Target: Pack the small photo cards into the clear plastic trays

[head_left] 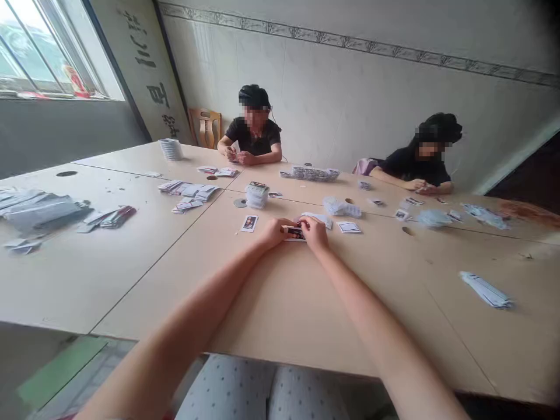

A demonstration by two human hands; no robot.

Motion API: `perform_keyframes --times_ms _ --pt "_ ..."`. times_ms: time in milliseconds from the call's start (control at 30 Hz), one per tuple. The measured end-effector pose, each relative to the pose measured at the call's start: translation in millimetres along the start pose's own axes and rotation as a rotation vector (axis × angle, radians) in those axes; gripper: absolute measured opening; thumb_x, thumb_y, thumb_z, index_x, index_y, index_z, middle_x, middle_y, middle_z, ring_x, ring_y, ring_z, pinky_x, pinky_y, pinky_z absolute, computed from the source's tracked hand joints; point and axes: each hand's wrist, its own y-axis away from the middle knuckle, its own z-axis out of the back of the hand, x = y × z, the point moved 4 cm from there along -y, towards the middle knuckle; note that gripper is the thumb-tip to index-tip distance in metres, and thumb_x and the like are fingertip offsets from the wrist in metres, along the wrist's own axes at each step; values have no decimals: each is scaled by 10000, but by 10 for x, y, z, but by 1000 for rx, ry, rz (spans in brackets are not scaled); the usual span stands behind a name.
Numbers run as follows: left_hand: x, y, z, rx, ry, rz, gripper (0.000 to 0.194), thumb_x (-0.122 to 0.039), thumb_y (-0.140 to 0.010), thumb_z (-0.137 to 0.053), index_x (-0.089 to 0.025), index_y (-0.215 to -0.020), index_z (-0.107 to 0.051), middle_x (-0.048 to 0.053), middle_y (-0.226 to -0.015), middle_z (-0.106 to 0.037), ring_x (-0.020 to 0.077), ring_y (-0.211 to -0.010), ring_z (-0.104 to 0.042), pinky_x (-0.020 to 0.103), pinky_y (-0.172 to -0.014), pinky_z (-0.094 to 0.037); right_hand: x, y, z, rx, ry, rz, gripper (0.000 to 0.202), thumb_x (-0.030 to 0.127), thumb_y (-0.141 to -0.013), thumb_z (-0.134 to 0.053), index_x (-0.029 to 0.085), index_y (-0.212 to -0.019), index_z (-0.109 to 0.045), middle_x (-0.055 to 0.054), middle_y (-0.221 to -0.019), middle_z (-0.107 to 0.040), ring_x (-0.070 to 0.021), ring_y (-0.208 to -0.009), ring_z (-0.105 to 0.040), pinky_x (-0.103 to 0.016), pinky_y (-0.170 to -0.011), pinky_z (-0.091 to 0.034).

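Both of my hands meet over a small dark-printed photo card (pixel 296 234) with a pale border, low over the table. My left hand (pixel 276 232) is closed on the card's left side. The fingers of my right hand (pixel 314 231) are pinched together at its upper right; whether they grip the card or a smaller piece is hidden. Just behind them lies a white stack (pixel 321 219), partly covered by my right hand. A single photo card (pixel 249 223) rests to the left, and a white card with a dark frame line (pixel 349 228) to the right.
Clear plastic sleeves (pixel 341 207) and a stack topped by a card (pixel 257 195) stand beyond my hands. Card piles (pixel 189 192) and white packets (pixel 39 210) lie leftward, a strip bundle (pixel 486 290) rightward. Two people (pixel 254 131) (pixel 426 163) handle small items across the table (pixel 280 303).
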Motion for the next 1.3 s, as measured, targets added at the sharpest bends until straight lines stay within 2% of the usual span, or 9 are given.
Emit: perform_keyframes --times_ms 267,633,800,1000,1300 --pt "-31 -8 -10 8 -26 -13 340 -239 -702 -665 -164 -1025 -739 46 -913 -739 79 -540 -452 207 -565 -397 46 8 19 94 67 21 215 126 -820 -501 201 -883 -692 -72 -854 -670 -207 -760 -616 -300 -714 -477" --pt "-23 -15 -21 28 -63 -39 346 -184 -718 -629 -182 -1048 -732 37 -940 -736 84 -561 -476 202 -577 -415 109 3 22 106 151 35 204 138 -850 -461 194 -848 -658 -72 -856 -671 -205 -756 -597 -290 -676 -416" --pt "-33 -18 -20 11 -130 -86 344 -156 -720 -639 -206 -1047 -733 20 -930 -734 91 -593 -511 201 -609 -423 106 7 21 99 120 24 206 131 -835 -464 205 -852 -655 -63 -877 -680 -201 -771 -606 -287 -683 -421" --pt "-22 -32 -26 -14 -211 -102 314 -154 -723 -654 -206 -1021 -740 16 -858 -723 97 -604 -542 202 -635 -440 63 2 28 61 49 -28 164 157 -816 -485 213 -775 -634 -47 -807 -671 -196 -740 -603 -284 -673 -435" --pt "-77 -15 -40 -30 -257 -138 296 -135 -743 -630 -213 -1006 -743 26 -937 -727 109 -654 -580 201 -655 -446 35 0 18 53 -24 -77 124 171 -785 -506 216 -720 -602 -35 -788 -674 -187 -717 -601 -283 -669 -446"
